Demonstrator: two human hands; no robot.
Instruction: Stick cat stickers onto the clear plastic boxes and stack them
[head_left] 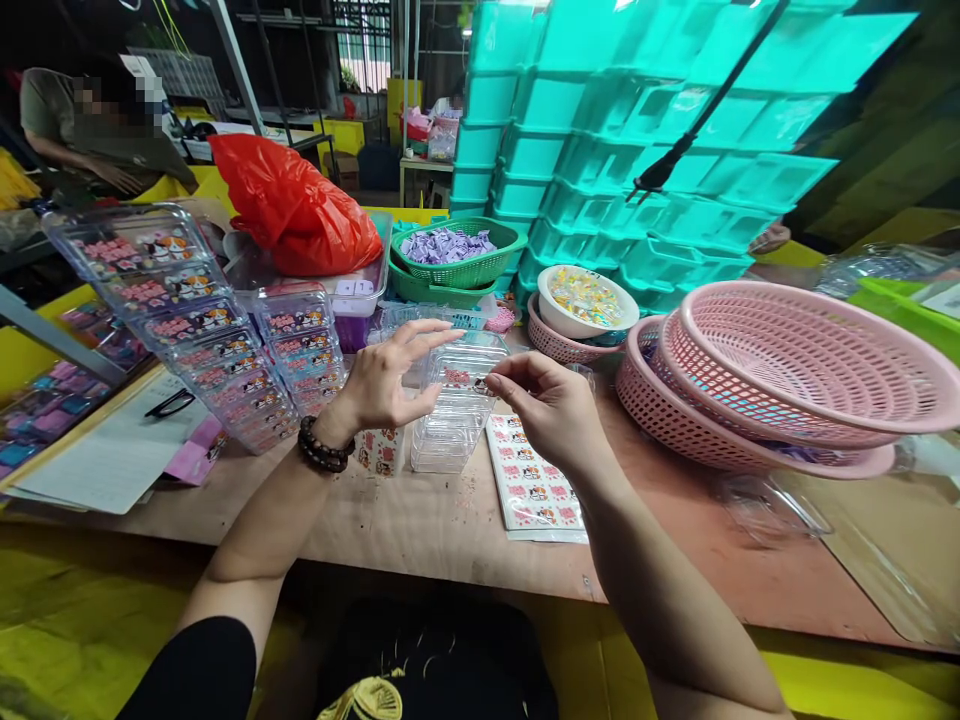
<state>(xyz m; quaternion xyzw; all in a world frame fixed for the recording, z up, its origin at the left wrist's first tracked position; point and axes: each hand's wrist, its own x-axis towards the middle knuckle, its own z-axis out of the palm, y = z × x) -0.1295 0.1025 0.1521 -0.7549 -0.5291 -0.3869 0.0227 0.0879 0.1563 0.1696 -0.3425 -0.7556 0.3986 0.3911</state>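
A stack of clear plastic boxes (450,430) stands on the table between my hands. My left hand (390,380), with a dark beaded bracelet at the wrist, has its fingers spread at the stack's upper left edge. At the upper right, my right hand (544,400) pinches a small sticker (481,385) with a printed cat, over the top box. Pink print shows beside it. A sticker sheet (536,490) lies under and beside my right wrist. Another printed sheet (379,452) is partly hidden behind my left hand.
Stacked boxes with cat stickers (217,350) stand at left, near papers (97,450). Behind are a red bag (300,220), a green basket (450,265) and a white bowl (555,310). Pink baskets (795,350) sit right, teal bins (585,150) behind. A person (82,140) sits far left.
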